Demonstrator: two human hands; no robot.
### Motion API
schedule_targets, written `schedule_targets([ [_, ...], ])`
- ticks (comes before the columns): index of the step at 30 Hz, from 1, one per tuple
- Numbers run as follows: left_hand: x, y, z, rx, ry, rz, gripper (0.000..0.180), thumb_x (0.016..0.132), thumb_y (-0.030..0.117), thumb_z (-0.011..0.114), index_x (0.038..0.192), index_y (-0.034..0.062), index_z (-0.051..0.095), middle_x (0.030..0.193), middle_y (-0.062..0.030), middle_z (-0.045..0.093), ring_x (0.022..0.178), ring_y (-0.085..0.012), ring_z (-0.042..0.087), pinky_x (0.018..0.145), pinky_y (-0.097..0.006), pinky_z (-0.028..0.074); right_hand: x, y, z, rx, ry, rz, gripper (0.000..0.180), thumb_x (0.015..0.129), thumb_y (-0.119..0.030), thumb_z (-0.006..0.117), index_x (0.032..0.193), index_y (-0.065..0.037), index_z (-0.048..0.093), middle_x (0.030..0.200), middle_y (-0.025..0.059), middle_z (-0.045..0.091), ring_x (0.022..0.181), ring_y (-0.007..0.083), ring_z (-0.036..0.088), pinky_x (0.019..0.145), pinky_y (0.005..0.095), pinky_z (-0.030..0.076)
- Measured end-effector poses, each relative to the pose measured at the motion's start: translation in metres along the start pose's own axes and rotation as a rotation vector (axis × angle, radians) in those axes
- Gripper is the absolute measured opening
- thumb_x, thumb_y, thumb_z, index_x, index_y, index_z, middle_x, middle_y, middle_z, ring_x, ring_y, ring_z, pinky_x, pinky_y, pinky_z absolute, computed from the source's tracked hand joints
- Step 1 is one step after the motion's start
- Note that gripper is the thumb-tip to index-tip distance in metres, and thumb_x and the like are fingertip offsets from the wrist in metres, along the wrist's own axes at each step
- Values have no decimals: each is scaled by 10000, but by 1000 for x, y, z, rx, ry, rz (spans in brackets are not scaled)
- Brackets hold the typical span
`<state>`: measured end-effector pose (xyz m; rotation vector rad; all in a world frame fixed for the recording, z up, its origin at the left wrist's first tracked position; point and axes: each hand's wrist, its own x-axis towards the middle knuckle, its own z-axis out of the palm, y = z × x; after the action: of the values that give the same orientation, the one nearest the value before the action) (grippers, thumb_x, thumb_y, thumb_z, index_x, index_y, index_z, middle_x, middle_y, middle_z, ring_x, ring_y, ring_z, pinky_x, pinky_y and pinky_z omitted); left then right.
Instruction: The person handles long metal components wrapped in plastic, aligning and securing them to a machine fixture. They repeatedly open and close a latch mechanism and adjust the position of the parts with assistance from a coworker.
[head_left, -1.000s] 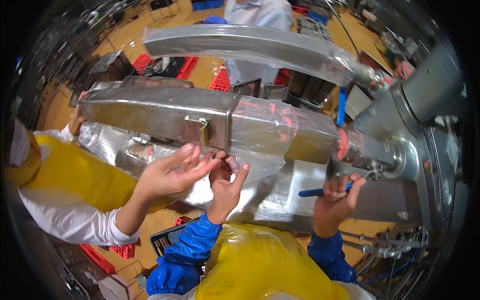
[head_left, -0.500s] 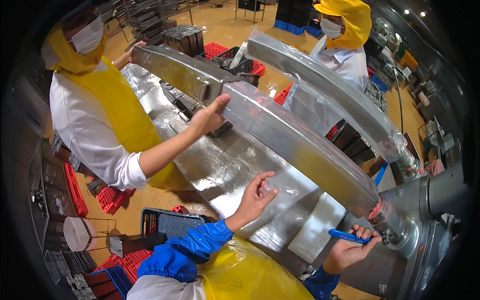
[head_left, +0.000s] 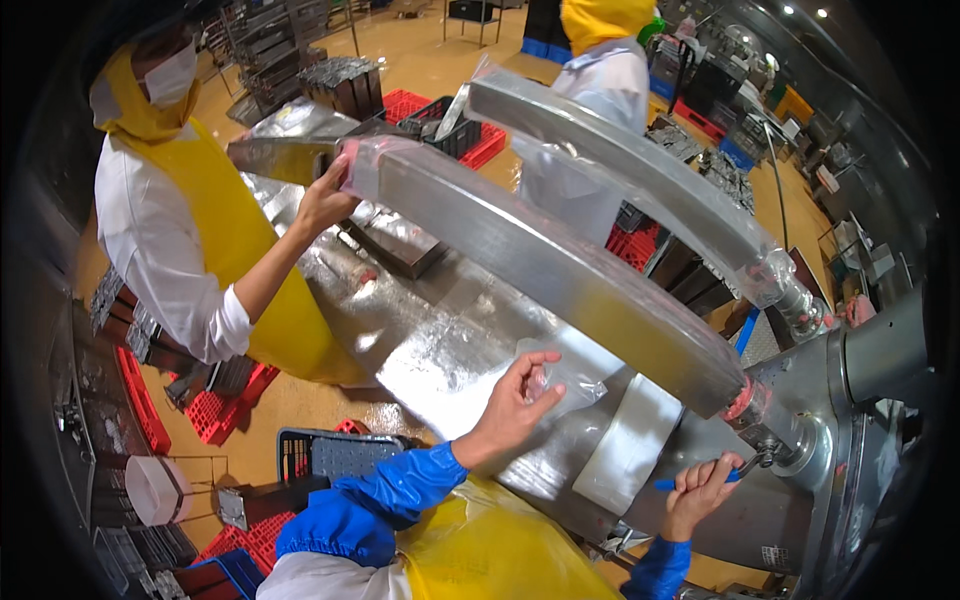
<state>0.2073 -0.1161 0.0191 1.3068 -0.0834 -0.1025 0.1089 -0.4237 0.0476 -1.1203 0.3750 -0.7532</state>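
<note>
My right hand (head_left: 703,490) is closed around a blue lever handle (head_left: 666,485) beside the metal pipe outlet (head_left: 802,440). A long rectangular metal tube (head_left: 530,245) slants up and left from that outlet, with pink residue at its lower end. My left hand (head_left: 515,408) is below the tube, its fingers curled around clear plastic film (head_left: 582,392) that trails to the right. A co-worker's hand (head_left: 328,192) grips the tube's upper end, where it meets another metal box section (head_left: 275,158). The co-worker's other hand is not visible.
A second tube wrapped in clear plastic (head_left: 620,165) runs from another outlet, near a second co-worker (head_left: 600,120). Below lies a metal table (head_left: 420,350) with an open metal mould (head_left: 395,240) and a white block (head_left: 628,445). Red crates (head_left: 215,405) and a grey crate (head_left: 340,455) stand left.
The co-worker's hand and the box section have moved left and away, exposing more of the long tube. My right hand has shifted slightly with the lever handle. The second co-worker has moved left.
</note>
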Motion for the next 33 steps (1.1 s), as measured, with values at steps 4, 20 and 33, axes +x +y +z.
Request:
schedule_targets([
  [4,0,-19,23,45,-62,0,456,964,106,753,1379,51,573,939,69,429,805,-29,415,749,-193,392,12,-19,-47,-170,-188,82,370,1083,-432,567,1264,-120,483,671,-8,436,506,107,401,470,280,398],
  [20,-85,-59,70,539,-272,-87,412,1031,142,632,1439,114,579,1008,-43,496,926,-154,521,843,-307,458,-60,174,-90,-231,-777,705,147,1005,-61,687,1131,3,648,962,27,694,848,96,649,806,255,533],
  [33,-8,-60,-107,100,-352,-381,248,1087,251,569,1222,48,612,1087,-83,674,967,-203,662,913,-368,535,-16,201,147,115,-605,844,47,1025,-119,634,1011,-85,605,894,53,621,729,173,621,638,324,517],
])
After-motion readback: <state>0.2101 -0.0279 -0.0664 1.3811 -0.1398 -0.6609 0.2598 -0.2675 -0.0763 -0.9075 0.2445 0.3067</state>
